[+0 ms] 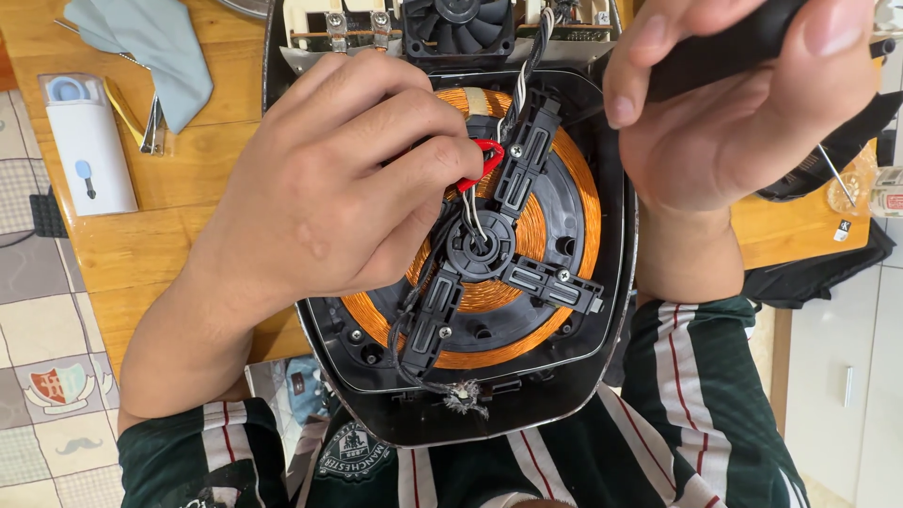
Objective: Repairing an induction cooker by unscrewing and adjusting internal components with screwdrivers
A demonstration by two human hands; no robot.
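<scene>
Red connector (486, 162) pinched in left hand (324, 183) fingertips, over copper coil (513, 292) inside opened black cooker housing (616, 282). Right hand (743, 103) clenched around black tool handle (715, 52) above housing edge. Around: black fan (459, 23), wooden table (141, 254), white case (87, 141).

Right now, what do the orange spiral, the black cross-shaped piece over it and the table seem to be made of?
The orange spiral looks like bare copper wire: shiny metallic strands wound in tight rings. The black cross-shaped piece appears to be matte moulded plastic, with ribbed slots and small screws. The table seems to be varnished wood, showing warm grain and a slight gloss.
</scene>
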